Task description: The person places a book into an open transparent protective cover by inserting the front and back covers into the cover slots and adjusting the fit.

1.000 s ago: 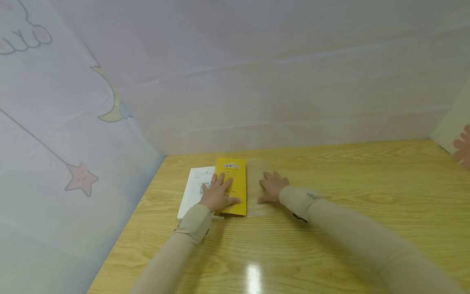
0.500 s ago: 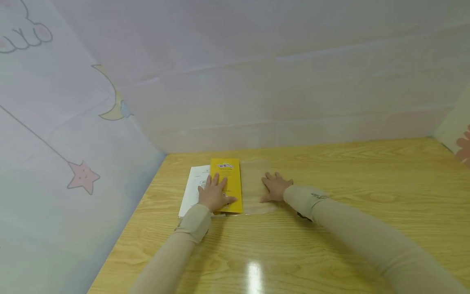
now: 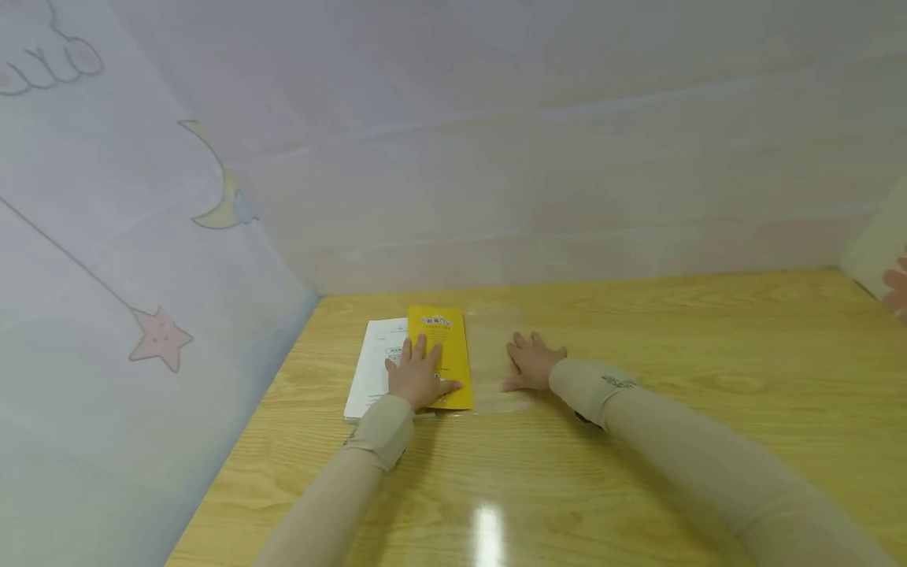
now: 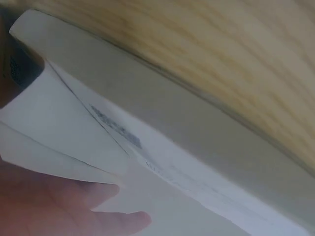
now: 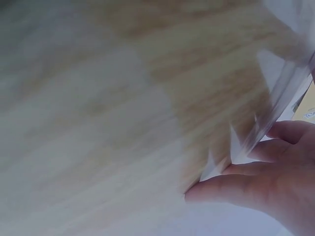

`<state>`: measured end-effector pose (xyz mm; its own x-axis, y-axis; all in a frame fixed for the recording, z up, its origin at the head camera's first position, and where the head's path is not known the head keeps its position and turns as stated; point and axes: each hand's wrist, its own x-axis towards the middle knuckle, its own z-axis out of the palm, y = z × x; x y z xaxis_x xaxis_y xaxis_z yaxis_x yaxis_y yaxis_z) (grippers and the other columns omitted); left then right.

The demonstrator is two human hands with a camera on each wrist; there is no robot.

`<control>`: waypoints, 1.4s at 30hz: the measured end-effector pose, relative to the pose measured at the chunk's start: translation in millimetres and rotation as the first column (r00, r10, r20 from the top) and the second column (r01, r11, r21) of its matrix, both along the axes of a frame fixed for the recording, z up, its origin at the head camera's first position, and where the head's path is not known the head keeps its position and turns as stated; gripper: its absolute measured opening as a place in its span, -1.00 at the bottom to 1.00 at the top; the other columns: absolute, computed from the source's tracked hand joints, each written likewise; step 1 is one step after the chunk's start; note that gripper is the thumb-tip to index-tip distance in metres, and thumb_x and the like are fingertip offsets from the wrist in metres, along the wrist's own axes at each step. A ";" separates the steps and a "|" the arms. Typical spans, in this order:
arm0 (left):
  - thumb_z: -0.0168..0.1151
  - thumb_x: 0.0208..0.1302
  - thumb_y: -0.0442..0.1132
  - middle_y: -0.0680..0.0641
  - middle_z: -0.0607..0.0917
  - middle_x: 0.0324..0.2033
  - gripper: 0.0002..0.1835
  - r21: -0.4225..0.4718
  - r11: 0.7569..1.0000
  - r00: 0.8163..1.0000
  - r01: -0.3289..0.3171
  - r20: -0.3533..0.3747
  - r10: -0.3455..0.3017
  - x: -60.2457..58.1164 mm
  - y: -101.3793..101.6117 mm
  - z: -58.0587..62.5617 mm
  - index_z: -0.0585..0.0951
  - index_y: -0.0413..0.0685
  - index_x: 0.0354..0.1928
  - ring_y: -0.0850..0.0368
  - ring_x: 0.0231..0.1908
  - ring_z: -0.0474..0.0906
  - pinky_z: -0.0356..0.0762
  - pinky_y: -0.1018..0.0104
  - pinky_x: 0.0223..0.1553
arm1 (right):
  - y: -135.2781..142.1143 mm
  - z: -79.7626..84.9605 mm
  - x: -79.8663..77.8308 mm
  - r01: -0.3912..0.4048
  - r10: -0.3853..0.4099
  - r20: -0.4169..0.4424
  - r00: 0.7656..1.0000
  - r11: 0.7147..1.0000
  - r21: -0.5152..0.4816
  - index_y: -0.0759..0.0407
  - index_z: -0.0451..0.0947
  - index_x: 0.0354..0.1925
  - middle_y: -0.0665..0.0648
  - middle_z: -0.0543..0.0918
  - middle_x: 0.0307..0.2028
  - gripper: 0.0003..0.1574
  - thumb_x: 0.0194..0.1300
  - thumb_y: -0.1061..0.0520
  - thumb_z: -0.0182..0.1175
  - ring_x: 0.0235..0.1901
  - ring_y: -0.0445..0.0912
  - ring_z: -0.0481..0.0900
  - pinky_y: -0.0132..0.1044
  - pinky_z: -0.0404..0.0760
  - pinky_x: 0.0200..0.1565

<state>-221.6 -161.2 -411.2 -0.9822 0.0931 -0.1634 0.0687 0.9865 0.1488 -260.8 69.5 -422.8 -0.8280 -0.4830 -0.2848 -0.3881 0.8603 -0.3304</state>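
Observation:
An open book lies near the back left of the table, its white page point(image 3: 370, 376) to the left and its yellow cover point(image 3: 453, 354) folded out to the right. My left hand point(image 3: 416, 378) rests with spread fingers across the page and the cover. In the left wrist view, two fingertips point(image 4: 123, 221) lie beside the white pages point(image 4: 64, 113) and the thick page edge. From under the cover's right side extends a clear plastic sheet point(image 3: 490, 370). My right hand point(image 3: 534, 364) presses on it with fingers spread. The right wrist view shows the plastic film point(image 5: 98, 123) creased at the fingertips.
The wooden table point(image 3: 638, 472) extends to the right and front. A pale fabric wall point(image 3: 531, 189) stands right behind it. Another wall with a pink star point(image 3: 161, 339) runs along the left edge.
Over the last second, the yellow cover has shifted slightly left overall, and more of the plastic sheet shows. My right hand has moved slightly right; my left has stayed nearly in place.

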 end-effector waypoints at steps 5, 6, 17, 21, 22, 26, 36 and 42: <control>0.15 0.20 0.37 -0.14 -0.10 0.51 -0.07 -0.032 0.999 1.000 -0.008 -0.013 0.007 -3.5 1.2 -3.2 0.18 0.09 0.50 -0.20 0.48 -0.29 -0.16 -0.44 0.28 | -2.1 1.5 1.0 0.000 -0.001 0.015 1.000 1.000 0.010 0.33 0.00 0.48 0.37 -0.11 0.49 0.07 0.32 -0.25 0.18 0.43 0.39 -0.24 0.60 -0.04 0.11; 0.15 0.19 0.37 -0.14 -0.09 0.51 -0.07 -0.034 0.999 1.000 -0.008 -0.017 0.007 -4.1 1.6 -3.9 0.18 0.09 0.50 -0.20 0.48 -0.29 -0.16 -0.44 0.28 | -2.1 1.7 1.1 0.001 -0.001 0.015 1.000 1.000 0.013 0.33 0.00 0.48 0.37 -0.11 0.49 0.07 0.32 -0.25 0.17 0.43 0.39 -0.24 0.60 -0.04 0.11; 0.15 0.20 0.36 -0.16 -0.05 0.51 -0.10 -0.068 0.998 1.000 0.007 -0.007 -0.008 -2.5 10.4 -1.5 0.22 0.09 0.48 -0.22 0.47 -0.27 -0.18 -0.44 0.28 | -1.6 4.6 1.9 -0.005 0.005 0.018 1.000 1.000 0.025 0.33 0.00 0.48 0.38 -0.12 0.49 0.06 0.33 -0.25 0.15 0.42 0.40 -0.24 0.61 -0.04 0.10; 0.13 0.22 0.36 -0.15 -0.07 0.51 -0.12 -0.071 0.997 0.999 0.034 0.006 -0.033 -1.5 10.0 -0.3 0.22 0.11 0.48 -0.21 0.48 -0.31 -0.19 -0.42 0.30 | -1.3 4.3 1.6 -0.006 0.005 0.022 1.000 1.000 0.030 0.34 -0.02 0.48 0.38 -0.13 0.49 0.07 0.34 -0.25 0.14 0.42 0.41 -0.25 0.61 -0.05 0.10; 0.12 0.22 0.37 -0.15 -0.07 0.51 -0.12 -0.071 0.997 0.999 0.039 0.008 -0.038 -1.4 9.6 -0.3 0.23 0.11 0.48 -0.21 0.48 -0.32 -0.19 -0.42 0.30 | -1.3 4.5 1.7 -0.006 0.006 0.023 1.000 0.999 0.032 0.34 -0.02 0.48 0.38 -0.14 0.49 0.07 0.33 -0.26 0.14 0.42 0.41 -0.25 0.61 -0.05 0.10; 0.10 0.23 0.37 -0.16 -0.07 0.51 -0.13 -0.077 0.995 0.998 0.059 0.010 -0.059 -1.6 6.9 -0.8 0.23 0.11 0.48 -0.22 0.47 -0.32 -0.19 -0.44 0.28 | -2.4 6.6 3.0 -0.005 0.004 0.034 0.999 0.999 0.033 0.34 -0.03 0.48 0.38 -0.15 0.49 0.08 0.33 -0.26 0.15 0.43 0.40 -0.27 0.61 -0.06 0.11; 0.11 0.25 0.35 -0.16 -0.05 0.51 -0.15 -0.064 0.994 0.996 0.085 0.017 -0.084 1.5 2.9 4.2 0.24 0.11 0.48 -0.24 0.47 -0.30 -0.19 -0.47 0.26 | -2.9 8.6 4.3 0.000 -0.001 0.040 0.999 1.000 0.029 0.33 -0.04 0.49 0.36 -0.17 0.50 0.09 0.32 -0.26 0.15 0.43 0.38 -0.30 0.61 -0.08 0.12; 0.12 0.23 0.35 -0.15 -0.04 0.51 -0.15 -0.080 0.991 0.995 0.103 0.018 -0.102 -0.8 2.8 -0.5 0.25 0.11 0.47 -0.24 0.47 -0.29 -0.16 -0.48 0.25 | -2.4 6.7 3.1 0.007 -0.008 0.045 0.999 1.000 0.019 0.32 -0.04 0.49 0.36 -0.18 0.50 0.09 0.32 -0.25 0.15 0.43 0.39 -0.31 0.61 -0.12 0.11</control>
<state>-222.5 -158.4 -411.7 -0.9657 0.1793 -0.1881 0.1687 0.9831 0.0710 -257.7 67.1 -416.1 -0.8179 -0.4710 -0.3305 -0.3669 0.8694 -0.3311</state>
